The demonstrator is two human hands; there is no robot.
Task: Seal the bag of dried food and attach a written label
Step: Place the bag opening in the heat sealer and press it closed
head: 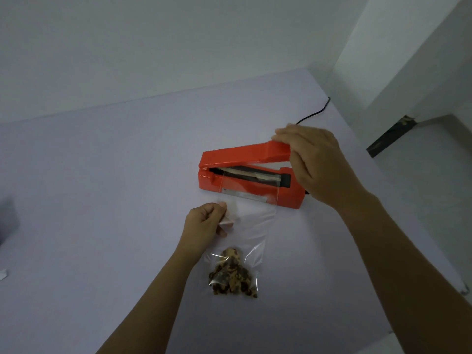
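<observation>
— Bag (245, 233) position?
— Clear plastic, laid flat on the white bench (102, 187); its open top is placed over the sealing strip of the orange heat sealer (250, 180), and dried food (232, 274) is gathered at its near end.
— Hands?
— The bag's left edge is pinched by the left hand (207, 221). The sealer's raised lid (245, 153) is gripped at its free end by the right hand (314, 159). A black cord (315, 112) is seen behind.
</observation>
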